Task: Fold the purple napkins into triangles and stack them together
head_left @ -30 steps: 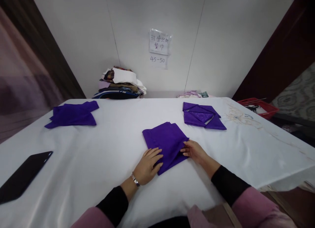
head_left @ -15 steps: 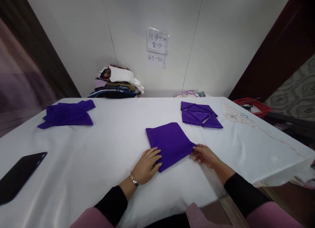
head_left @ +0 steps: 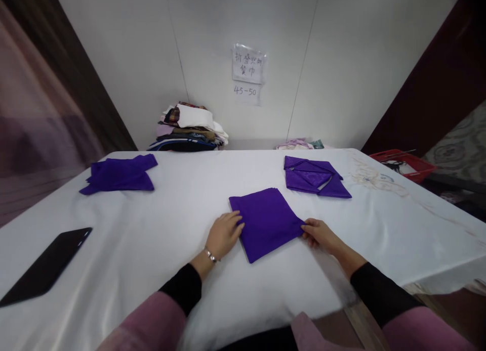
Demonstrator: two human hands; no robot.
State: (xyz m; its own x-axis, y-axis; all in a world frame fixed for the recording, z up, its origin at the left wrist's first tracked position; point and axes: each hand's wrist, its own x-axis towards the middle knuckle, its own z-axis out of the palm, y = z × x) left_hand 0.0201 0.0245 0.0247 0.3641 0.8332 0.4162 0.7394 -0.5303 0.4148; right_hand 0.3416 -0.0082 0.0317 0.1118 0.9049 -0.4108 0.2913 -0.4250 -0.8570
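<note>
— What sits closest to the camera?

— Two forearms in black cuffs and pink sleeves reach over the near edge of the desk (head_left: 152, 270), which is covered in white cloth. A dark flat slab (head_left: 47, 265), glossy like a phone or tablet, lies at the near left, well apart from the hands.

— And the hands themselves?

— The left hand (head_left: 223, 234) lies palm down, its fingers (head_left: 236, 225) stretched nearly flat and pressing the left edge of the folded purple napkin (head_left: 266, 220). A bracelet shows at that wrist. The right hand (head_left: 321, 233) is at the napkin's right corner, fingers curled toward it and touching the cloth; whether they actually pinch the corner I cannot tell.

— Where is that napkin?

— Flat on the desk, near the middle, between the two hands, turned so one corner points toward the person.

— Farther back?

— To the right, beyond the right hand, lies another purple napkin (head_left: 315, 176) folded into an angular shape with flaps. On the far left rests a looser purple pile (head_left: 119, 175). A faint printed pattern (head_left: 370, 179) marks the cloth at the far right.

— And past the desk?

— A stack of mixed fabrics (head_left: 190, 128) stands against the white wall, a handwritten paper notice (head_left: 247, 68) hangs above, and a red basket (head_left: 404, 165) sits off to the right.
</note>
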